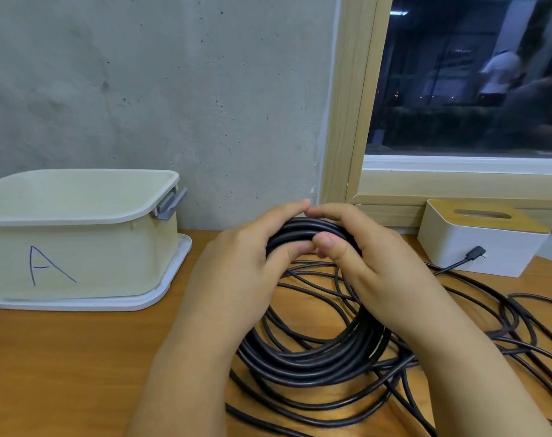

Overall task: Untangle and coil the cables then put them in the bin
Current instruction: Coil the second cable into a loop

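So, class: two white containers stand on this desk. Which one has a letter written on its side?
The bin at the left, open-topped, with "A" drawn on its front. The tissue box at the right has a wooden slotted lid and no letter.

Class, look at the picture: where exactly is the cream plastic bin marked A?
In the head view, the cream plastic bin marked A stands at the left on the wooden table, against the grey concrete wall, left of both hands.
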A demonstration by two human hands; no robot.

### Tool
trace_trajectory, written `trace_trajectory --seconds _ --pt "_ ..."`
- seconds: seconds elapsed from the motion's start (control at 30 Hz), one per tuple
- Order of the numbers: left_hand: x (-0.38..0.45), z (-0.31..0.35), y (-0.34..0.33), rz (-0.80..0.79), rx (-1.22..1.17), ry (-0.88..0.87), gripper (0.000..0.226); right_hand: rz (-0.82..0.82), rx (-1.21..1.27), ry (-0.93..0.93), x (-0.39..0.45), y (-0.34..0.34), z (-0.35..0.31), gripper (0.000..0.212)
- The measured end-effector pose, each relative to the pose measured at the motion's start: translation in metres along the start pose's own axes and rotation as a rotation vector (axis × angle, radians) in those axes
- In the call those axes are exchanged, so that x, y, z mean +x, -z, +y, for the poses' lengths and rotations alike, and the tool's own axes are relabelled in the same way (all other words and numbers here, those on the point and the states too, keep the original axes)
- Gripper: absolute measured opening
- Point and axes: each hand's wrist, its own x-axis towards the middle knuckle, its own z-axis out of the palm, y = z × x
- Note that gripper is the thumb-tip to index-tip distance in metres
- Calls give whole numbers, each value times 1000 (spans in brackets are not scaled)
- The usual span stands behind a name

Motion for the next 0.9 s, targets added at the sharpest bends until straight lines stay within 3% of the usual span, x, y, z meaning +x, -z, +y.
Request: trace_trajectory --seconds 0.23,0.47,0.73,0.9 --pt "2 -6 0 142 -39 46 39 31 26 -7 -2 2 -2 29" --pt "5 -5 -1 321 -178 75 18 104 73 -38 -4 5 0 37" --pt "4 -11 -1 206 -108 203 6 101 -54 -95 -3 -1 4 31" --pt "1 -11 6 151 23 198 11 -4 -153 -82 -1 -3 0 37"
